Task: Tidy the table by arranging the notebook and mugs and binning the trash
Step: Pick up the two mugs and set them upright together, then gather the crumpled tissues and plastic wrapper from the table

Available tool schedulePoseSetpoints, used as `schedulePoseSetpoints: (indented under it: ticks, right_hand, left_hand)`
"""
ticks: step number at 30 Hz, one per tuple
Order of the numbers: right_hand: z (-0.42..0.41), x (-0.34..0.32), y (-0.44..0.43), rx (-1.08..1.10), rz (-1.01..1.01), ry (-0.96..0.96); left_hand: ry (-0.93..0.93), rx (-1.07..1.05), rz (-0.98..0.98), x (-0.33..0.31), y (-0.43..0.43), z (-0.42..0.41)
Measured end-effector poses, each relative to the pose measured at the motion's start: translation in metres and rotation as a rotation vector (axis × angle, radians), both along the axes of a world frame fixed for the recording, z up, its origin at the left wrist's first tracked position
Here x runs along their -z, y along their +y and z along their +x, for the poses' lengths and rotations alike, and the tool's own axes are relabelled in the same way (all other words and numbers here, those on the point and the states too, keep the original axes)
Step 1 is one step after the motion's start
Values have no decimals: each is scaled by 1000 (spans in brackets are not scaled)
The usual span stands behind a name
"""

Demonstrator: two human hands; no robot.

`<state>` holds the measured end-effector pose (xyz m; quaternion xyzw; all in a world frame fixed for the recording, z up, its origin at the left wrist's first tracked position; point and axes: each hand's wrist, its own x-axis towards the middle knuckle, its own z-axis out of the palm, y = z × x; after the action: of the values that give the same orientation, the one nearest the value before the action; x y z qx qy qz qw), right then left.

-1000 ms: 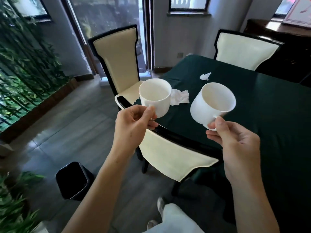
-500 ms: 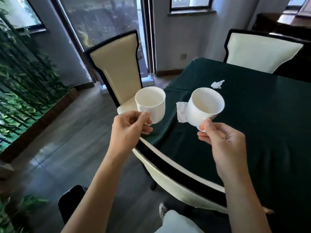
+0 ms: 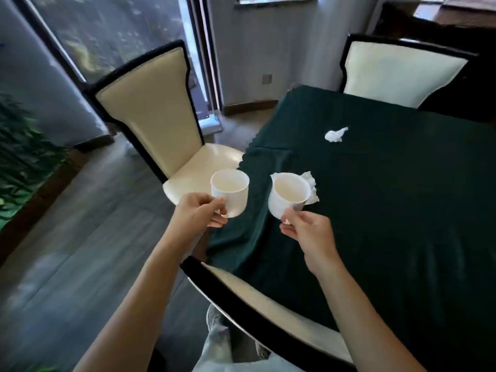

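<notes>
I am holding two empty white mugs by their handles, the left mug (image 3: 230, 193) pinched in my left hand (image 3: 200, 214) out past the desk's corner, over the chair seat (image 3: 198, 167), the right mug (image 3: 288, 196) pinched in my right hand (image 3: 308, 233) above the desk (image 3: 389, 210) edge. Two crumpled tissues are lying on the green cloth, one (image 3: 311, 187) just behind the right mug, one (image 3: 335, 134) farther in; no notebook in view. Step in hand, by my judgement: arranging the mugs; next move calls for lowering both upright onto the cloth, side by side, clear of the tissues.
</notes>
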<state>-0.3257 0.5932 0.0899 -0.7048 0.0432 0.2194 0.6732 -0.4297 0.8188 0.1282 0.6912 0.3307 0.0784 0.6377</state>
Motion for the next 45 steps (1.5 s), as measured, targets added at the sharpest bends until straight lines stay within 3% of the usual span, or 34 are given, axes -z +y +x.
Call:
schedulePoseSetpoints:
  ticks: [5,11,17,24,30,34,40,43,45]
  right_hand:
    - [4,44,29,21,-76,187]
    - [-5,77,37,142,-119,361]
    - [-18,93,33,187,-100,464]
    - [-26,97,27,118,-56,574]
    - [-28,95,21,55,-140,516]
    - [-24,93,18,-37,-308,382]
    - [12,86,-1,-400,-639,316]
    - [45,88,-5,-447,-835,204]
    - [70,91,-4,-411,-857,151]
  left_hand:
    - [160,139,-55,61,34,30]
    - [199,235,-36,127,35,37]
    - [241,238,100,152,51,14]
    - [249,183,61,163,58,-6]
    - [260,216,31,162,62,-7]
    - [280,283,75,157,72,-4]
    - [296,202,236,143,101,24]
    - [271,206,301,134,106,65]
    - [248,242,342,129,98,99]
